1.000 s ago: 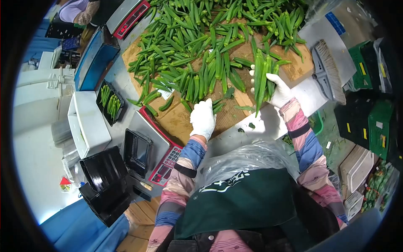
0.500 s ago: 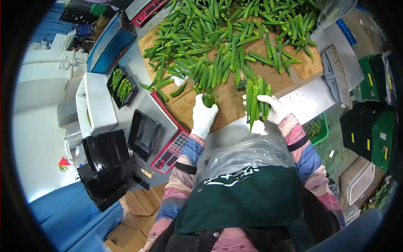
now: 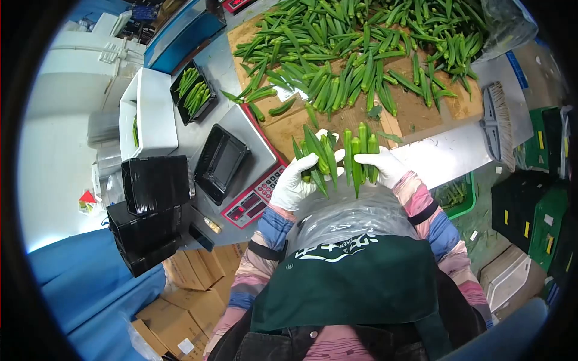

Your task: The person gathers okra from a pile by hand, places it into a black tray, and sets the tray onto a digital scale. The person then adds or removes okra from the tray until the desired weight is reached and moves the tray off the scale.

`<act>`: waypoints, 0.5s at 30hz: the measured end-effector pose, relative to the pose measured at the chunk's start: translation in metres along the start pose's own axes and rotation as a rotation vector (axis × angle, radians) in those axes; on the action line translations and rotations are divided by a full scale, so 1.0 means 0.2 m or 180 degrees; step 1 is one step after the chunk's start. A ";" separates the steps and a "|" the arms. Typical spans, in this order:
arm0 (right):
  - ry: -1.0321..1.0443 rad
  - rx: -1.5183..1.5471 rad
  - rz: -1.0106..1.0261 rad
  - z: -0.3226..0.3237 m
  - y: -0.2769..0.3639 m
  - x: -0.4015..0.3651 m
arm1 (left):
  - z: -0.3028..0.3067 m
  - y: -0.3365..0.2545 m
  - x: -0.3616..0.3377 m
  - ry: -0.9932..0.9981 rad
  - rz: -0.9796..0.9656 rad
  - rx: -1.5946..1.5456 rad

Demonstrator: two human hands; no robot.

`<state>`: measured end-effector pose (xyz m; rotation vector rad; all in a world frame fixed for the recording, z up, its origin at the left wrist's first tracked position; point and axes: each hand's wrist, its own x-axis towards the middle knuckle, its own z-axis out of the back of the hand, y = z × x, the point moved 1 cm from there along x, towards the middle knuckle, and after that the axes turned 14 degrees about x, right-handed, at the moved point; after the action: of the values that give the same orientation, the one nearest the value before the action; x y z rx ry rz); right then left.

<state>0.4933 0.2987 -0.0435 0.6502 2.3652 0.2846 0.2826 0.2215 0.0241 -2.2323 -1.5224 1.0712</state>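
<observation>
My left hand [image 3: 295, 180], in a white glove, grips a small bunch of okra pods [image 3: 318, 155] in front of my chest. My right hand [image 3: 383, 166], also gloved, grips another bunch of okra pods [image 3: 360, 151] held upright. The two bunches sit side by side, almost touching. A big heap of loose okra [image 3: 355, 48] covers the cardboard sheet [image 3: 415, 111] on the table beyond my hands. An empty black tray [image 3: 220, 162] rests on the scale [image 3: 256, 186] just left of my left hand.
A black tray filled with okra [image 3: 192, 93] lies beside a white box [image 3: 147, 120] at the left. Stacks of black trays [image 3: 150, 210] stand at the lower left. A hand brush [image 3: 500, 123] lies on the right. Green and black crates [image 3: 536, 180] stand on the floor.
My left hand has picked up pods from the cardboard and drawn back toward me. My right hand has pulled its bunch in beside it. The view has shifted, with the table moving up.
</observation>
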 end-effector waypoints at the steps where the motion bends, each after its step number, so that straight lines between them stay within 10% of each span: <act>1: -0.0044 -0.0038 0.0032 -0.01 -0.01 0.00 | -0.01 0.00 -0.02 -0.0006 -0.0035 -0.0110; 7: 0.0414 -0.0877 0.0594 -0.17 -0.03 -0.11 | 0.06 0.00 -0.03 0.0092 -0.0025 0.0990; 15: -0.0523 -0.0701 0.0693 0.02 0.02 -0.03 | -0.04 -0.08 -0.14 0.0136 0.0126 0.0928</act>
<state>0.5006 0.2986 -0.0415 0.7930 2.0725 0.5569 0.2706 0.2058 0.0504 -2.0773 -1.2204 1.1649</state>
